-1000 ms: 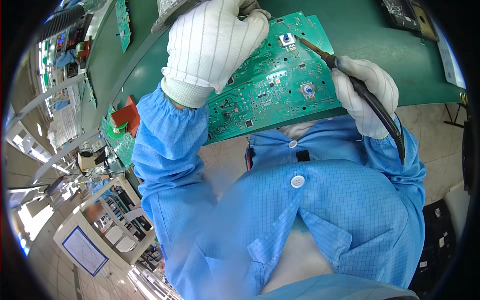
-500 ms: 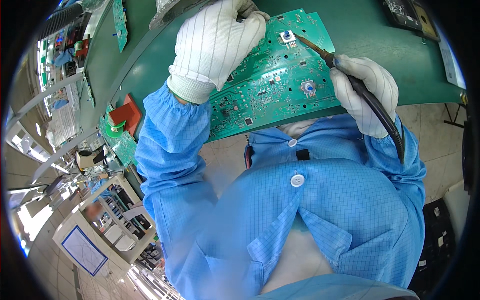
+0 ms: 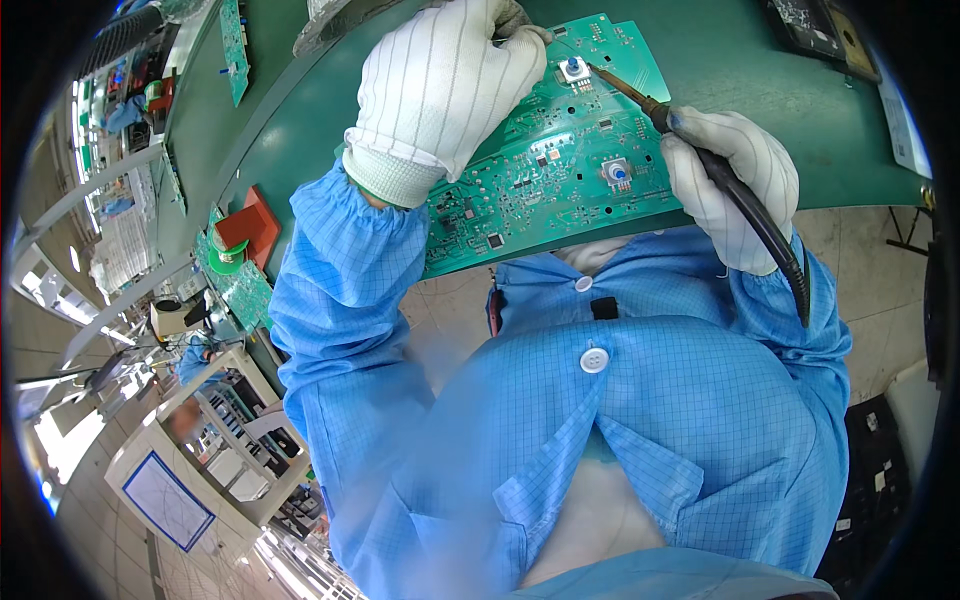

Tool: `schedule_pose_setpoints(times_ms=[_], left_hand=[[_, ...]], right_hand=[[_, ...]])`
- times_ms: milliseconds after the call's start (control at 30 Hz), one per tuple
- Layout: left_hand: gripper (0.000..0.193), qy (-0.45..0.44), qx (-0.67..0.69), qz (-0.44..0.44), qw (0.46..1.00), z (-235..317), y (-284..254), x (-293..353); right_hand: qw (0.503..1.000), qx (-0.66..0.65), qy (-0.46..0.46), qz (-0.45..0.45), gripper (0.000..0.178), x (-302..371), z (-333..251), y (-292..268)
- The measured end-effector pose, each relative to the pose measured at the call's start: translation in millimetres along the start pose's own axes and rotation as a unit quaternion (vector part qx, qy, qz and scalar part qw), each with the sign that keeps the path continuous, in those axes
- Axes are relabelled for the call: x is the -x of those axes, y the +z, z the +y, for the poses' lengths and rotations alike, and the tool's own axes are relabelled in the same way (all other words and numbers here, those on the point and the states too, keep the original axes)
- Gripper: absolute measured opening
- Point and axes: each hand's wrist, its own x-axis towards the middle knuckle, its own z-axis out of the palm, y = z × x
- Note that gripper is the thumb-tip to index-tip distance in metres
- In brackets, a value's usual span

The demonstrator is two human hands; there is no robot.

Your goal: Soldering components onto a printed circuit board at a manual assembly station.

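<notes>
A green circuit board [image 3: 575,130] lies on the bench in front of me, with two white square parts with blue knobs, one at the far side [image 3: 574,69] and one nearer [image 3: 616,172]. My right hand [image 3: 735,185], in a white striped glove, is closed round the black handle of a soldering iron [image 3: 640,97]. Its tip is at the right edge of the far knob part. Over the board's left part is my gloved left hand [image 3: 440,85], fingers pinched together. A thin solder wire [image 3: 566,45] runs from its fingertips toward that same part.
Beyond my left arm are a red block [image 3: 262,228], a green reel [image 3: 227,258] and another circuit board [image 3: 235,50]. A black tray-like object [image 3: 805,25] sits at the far right of the green bench [image 3: 770,75]. A grey curved object [image 3: 340,22] lies behind my left hand.
My left hand has shifted slightly to the right, bringing its fingertips nearer the far knob part. The soldering iron and my right hand stay almost where they were.
</notes>
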Motion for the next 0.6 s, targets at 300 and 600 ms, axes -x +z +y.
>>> schedule_pose_setpoints(times_ms=[300,600], left_hand=[[0.01,0.071,-0.028,0.049,0.996,1,4,2],[0.005,0.187,-0.12,0.013,0.975,-19,20,11]], right_hand=[[1.0,0.007,-0.013,0.002,0.026,0,2,1],[1.0,0.0,-0.013,0.001,0.027,-2,1,1]])
